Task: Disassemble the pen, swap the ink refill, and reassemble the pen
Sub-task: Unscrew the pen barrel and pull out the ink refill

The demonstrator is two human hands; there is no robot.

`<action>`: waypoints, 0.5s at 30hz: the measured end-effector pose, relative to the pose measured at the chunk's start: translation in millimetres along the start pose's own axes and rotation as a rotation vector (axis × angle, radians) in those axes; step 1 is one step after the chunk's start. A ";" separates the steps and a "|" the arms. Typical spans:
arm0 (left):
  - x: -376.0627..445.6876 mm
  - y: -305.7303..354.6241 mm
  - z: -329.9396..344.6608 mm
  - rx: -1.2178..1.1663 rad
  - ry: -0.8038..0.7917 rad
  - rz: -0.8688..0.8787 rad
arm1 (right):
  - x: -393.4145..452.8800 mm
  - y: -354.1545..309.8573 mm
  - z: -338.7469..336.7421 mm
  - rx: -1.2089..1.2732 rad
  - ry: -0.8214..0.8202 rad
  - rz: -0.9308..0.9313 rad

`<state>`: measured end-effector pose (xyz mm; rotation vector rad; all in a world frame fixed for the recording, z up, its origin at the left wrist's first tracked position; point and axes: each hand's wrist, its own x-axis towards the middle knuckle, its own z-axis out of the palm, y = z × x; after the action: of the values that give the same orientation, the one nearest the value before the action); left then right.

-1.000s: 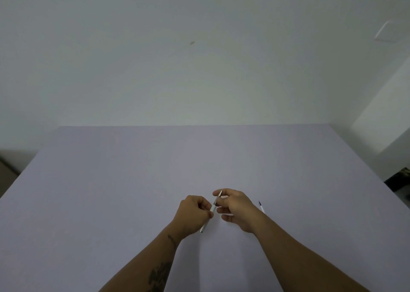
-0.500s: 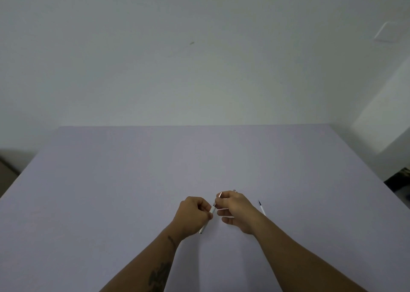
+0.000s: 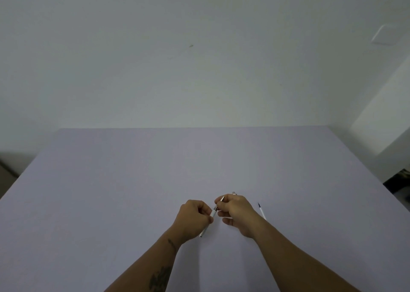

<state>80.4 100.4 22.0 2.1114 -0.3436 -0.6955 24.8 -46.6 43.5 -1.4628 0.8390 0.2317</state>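
Observation:
A slim white pen (image 3: 213, 213) with a metal tip end is held slanted between both hands, just above the lilac table (image 3: 133, 180). My left hand (image 3: 193, 219) grips its white barrel, whose lower end pokes out below the fist. My right hand (image 3: 236, 212) pinches the metal tip section at the upper end. A thin white ink refill (image 3: 261, 210) with a dark tip lies on the table just right of my right wrist. A small pale part (image 3: 234, 193) shows just beyond my right hand's knuckles.
A plain white wall rises behind the table's far edge. Dark objects (image 3: 399, 180) sit on the floor past the table's right edge.
Both hands stay almost in place. My right fingers have shifted slightly on the pen's tip end, and a dark gap now shows between tip section and barrel.

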 end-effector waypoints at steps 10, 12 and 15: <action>5.0 -10.6 6.2 -0.018 0.031 -0.038 | 9.3 -20.3 -12.6 0.152 0.109 -0.068; 7.8 -12.4 7.8 -0.037 0.050 -0.050 | 15.7 -32.8 -19.4 0.166 0.139 -0.091; 13.2 -12.9 10.2 -0.064 0.078 -0.080 | 28.0 -48.0 -31.5 0.077 0.194 -0.142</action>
<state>84.9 95.1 2.1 2.0937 -0.1921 -0.6599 62.7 -92.3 66.8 -1.4805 0.8852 -0.0495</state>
